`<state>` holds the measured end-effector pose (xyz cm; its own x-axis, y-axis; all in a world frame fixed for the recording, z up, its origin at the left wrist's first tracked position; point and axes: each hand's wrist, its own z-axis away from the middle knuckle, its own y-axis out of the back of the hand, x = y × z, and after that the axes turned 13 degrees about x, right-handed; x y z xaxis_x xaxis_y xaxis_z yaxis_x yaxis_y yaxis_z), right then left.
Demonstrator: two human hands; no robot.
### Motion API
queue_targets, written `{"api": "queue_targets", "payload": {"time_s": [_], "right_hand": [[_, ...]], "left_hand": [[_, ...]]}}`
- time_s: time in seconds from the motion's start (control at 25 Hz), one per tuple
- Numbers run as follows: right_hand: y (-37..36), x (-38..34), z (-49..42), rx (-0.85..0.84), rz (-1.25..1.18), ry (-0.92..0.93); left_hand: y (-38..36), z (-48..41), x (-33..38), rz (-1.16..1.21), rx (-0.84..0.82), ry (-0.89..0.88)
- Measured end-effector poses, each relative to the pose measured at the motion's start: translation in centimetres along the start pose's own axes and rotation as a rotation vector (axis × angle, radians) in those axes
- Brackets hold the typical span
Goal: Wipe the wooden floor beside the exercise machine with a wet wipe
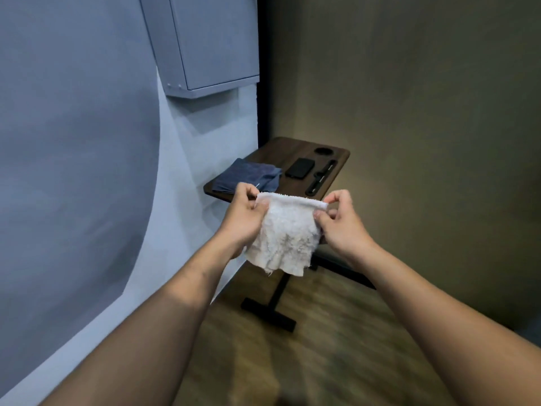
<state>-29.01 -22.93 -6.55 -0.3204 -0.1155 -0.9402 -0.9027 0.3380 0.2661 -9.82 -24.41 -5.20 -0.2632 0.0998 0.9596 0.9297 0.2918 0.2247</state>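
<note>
White terry wipe [285,235] stretched between our left hand [244,213] and right hand [341,221], fingers pinching top corners. Prep step; next, crouch to wooden floor [336,347].

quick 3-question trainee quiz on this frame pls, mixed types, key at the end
1. Which hands hold the white cloth by its top edge?
2. True or false: the cloth hangs in the air, clear of the wooden floor.
3. What lies beside the dark phone on the side table? A a mug; B a folded blue cloth; C a book.

Key:
1. Both: the left hand and the right hand each pinch a top corner.
2. True.
3. B.
</note>
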Motion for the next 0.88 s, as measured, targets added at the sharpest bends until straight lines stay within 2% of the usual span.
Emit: {"api": "queue_targets", "payload": {"time_s": [0.08,0.16,0.24,0.36,0.44,0.52,0.56,0.64,0.76,0.84,0.88], "right_hand": [[-1.1,1.1,-3.4,0.041,0.050,0.011],[-2.5,2.5,-7.3,0.097,0.074,0.017],[-4.6,4.4,-11.6,0.151,0.078,-0.028],[-7.7,7.0,-17.9,0.245,0.102,-0.126],[-9.4,9.0,-21.3,0.252,0.230,-0.125],[-10.9,11.0,-23.6,0.171,0.518,-0.027],[-11.5,12.0,-24.0,0.086,0.646,0.065],[-12.3,13.0,-24.1,-0.106,0.852,0.188],[-12.7,14.3,-22.7,-0.256,1.018,0.277],[-12.0,13.8,-23.8,-0.258,0.979,0.240],[-11.3,13.2,-24.3,-0.225,0.861,0.164]], "left_hand": [[-0.3,-3.4,-0.8,0.103,-0.152,0.069],[-1.2,-7.3,-1.9,0.076,-0.267,0.012],[-2.9,-11.9,-3.5,0.007,-0.310,-0.006],[-6.5,-19.1,-6.0,-0.148,-0.345,-0.053],[-9.0,-23.0,-7.8,-0.447,-0.406,-0.251],[-11.1,-26.1,-8.8,-0.890,-0.430,-0.562],[-12.0,-27.1,-9.3,-1.025,-0.438,-0.704],[-13.6,-28.4,-10.0,-1.156,-0.533,-0.847],[-15.2,-28.3,-11.8,-1.180,-0.771,-0.792],[-15.7,-29.7,-11.1,-1.087,-0.786,-0.741],[-15.7,-30.1,-10.3,-0.933,-0.760,-0.641]]}}
